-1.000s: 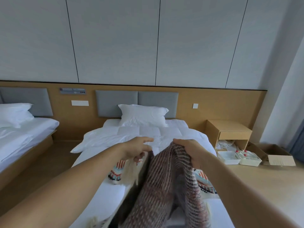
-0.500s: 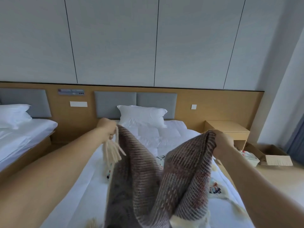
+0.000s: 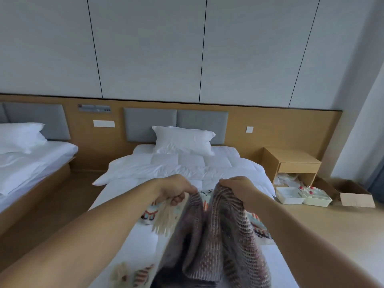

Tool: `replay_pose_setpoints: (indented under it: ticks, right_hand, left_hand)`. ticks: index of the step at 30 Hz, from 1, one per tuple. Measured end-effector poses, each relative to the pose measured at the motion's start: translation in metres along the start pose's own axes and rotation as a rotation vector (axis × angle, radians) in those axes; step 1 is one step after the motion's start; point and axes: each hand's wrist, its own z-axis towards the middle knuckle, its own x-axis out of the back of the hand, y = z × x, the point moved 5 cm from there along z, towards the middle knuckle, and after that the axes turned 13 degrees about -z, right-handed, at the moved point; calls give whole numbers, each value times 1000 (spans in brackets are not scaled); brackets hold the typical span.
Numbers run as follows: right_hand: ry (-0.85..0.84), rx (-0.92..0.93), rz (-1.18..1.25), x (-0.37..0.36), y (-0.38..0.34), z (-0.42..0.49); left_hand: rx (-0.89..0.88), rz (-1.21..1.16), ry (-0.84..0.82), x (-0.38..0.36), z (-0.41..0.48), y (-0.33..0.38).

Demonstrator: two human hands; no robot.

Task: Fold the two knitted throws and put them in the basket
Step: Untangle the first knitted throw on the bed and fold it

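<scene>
Holding up a brown knitted throw (image 3: 214,242) over the bed (image 3: 124,235) with both hands. Gripping one bit of its top edge with the left hand (image 3: 174,190), fingers curled under and round the wool. Gripping another bit of the top edge with the right hand (image 3: 239,189), fingers curled over it too. Both hands close together, side by side but not touching, with a dip of the throw between them. Hanging down from there in thick, soft folds toward the bottom of the view. Just under the left hand, a bunch of cream fringe (image 3: 166,219) dangling from the throw's edge.

Under all that, lying flat on the white sheet, a second throw (image 3: 258,227), pale with little red, blue and black shapes. Peeking out on both sides of the brown one, and again near the bottom left with a bit of fringe.

Farther up the bed, a puffy white duvet (image 3: 187,167) pushed back, and a white pillow (image 3: 184,140) against the grey headboard (image 3: 149,124). Off to the left, another bed (image 3: 31,163) with white sheets. Off to the right, a wooden nightstand (image 3: 291,161). On the floor just beside it, two white tubs (image 3: 289,196), and near those an open cardboard box (image 3: 355,196).
</scene>
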Motion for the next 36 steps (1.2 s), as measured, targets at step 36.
replay_pose_setpoints:
  ticks: [36]
  right_hand:
    - [-243,91,475,61,33,-25]
  left_hand:
    - [-219,182,495,57,25,69]
